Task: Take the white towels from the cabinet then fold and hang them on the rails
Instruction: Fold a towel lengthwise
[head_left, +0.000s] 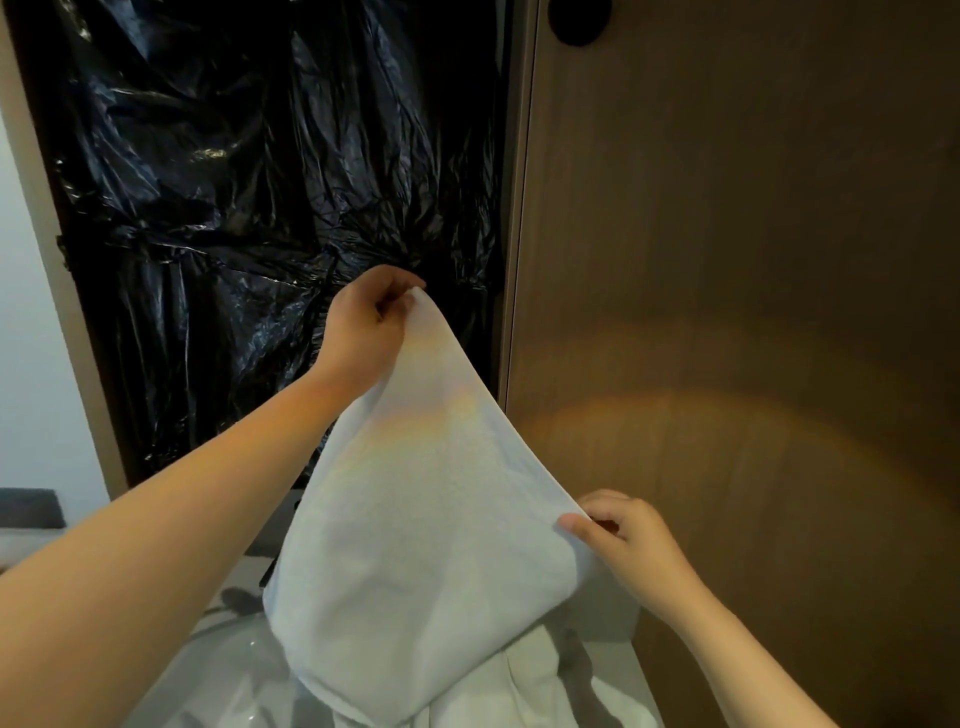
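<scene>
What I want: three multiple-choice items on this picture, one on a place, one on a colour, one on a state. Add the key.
1. Relative to the wooden panel, the black plastic sheeting lies:
A) to its left
B) to its right
C) below it

2. The towel is:
A) red
B) white
C) black

3. The towel is:
A) draped on a rail
B) held by one hand
C) held by both hands

Key:
1 A, the sheeting fills the left side.
2 B, the cloth is pale throughout.
3 C, the left hand and right hand each pinch a corner.

Dim, soft, warm arc-shaped flare.
</scene>
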